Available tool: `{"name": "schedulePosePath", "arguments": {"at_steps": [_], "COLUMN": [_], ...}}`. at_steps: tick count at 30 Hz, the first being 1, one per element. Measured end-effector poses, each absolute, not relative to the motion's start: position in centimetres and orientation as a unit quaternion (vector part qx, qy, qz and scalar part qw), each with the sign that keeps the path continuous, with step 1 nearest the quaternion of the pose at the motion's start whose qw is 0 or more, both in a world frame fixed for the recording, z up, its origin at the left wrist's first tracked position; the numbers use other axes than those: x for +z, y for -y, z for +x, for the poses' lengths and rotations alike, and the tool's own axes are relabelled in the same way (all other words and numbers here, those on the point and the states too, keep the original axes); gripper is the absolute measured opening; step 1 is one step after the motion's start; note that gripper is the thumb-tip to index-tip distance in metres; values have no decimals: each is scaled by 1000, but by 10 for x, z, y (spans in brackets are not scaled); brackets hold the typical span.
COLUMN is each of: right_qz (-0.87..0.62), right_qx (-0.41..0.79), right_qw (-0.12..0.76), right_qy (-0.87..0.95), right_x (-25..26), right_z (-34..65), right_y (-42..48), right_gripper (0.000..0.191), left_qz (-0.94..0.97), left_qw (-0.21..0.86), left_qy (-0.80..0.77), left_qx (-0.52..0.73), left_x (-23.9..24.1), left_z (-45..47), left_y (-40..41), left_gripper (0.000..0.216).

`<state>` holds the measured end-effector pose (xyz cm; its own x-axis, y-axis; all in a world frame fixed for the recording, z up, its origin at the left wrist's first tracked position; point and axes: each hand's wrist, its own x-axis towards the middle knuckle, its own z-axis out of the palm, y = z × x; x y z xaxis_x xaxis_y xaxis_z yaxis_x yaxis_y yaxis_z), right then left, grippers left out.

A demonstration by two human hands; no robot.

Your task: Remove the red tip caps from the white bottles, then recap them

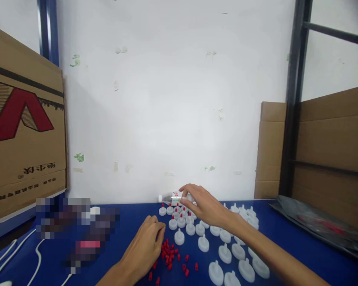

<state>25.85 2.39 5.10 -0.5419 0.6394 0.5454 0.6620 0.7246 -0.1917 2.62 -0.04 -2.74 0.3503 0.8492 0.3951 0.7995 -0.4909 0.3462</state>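
Note:
My left hand (pixel 146 243) is low over the blue table, fingers curled and thumb pressed to the index finger. Whatever lies in that pinch is hidden. Right beside it is a loose pile of small red caps (pixel 167 252). Reaching across, my right hand (pixel 201 203) has thumb and index finger bent together above a group of white nozzle lids (pixel 173 223) with red tips. I cannot make out what is between them. Behind those fingers a clear bottle (pixel 168 198) with a white cap lies on its side, partly covered. Bare white nozzle lids (pixel 203 243) stand beneath and around my right forearm.
A printed cardboard box (pixel 26 159) stands at the left. Blurred dark items (pixel 91 238) and white cables (pixel 38 254) lie on the table (pixel 122 222). At the right are a dark plastic bag (pixel 322 226) and cardboard (pixel 331 139). A white wall (pixel 167 99) closes the back.

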Motion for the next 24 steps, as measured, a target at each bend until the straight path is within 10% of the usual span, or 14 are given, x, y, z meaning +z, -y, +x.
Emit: {"name": "schedulePosePath", "arguments": {"at_steps": [11,24], "right_qz": [-477,-589], "right_qx": [154,14], "right_qw": [84,149], "right_qy": [861,794], "right_x": [42,20], "right_z": [256,269], "right_y": [-19,-53], "right_gripper": [5,7], "left_qz": [812,824], "left_qw": [65,50], "left_qy": [-502,-500], "left_qx": [291,261], "left_x": [-32,-31], "left_z": [22,24], "left_y": [-9,-5], "left_gripper": [23,19]}}
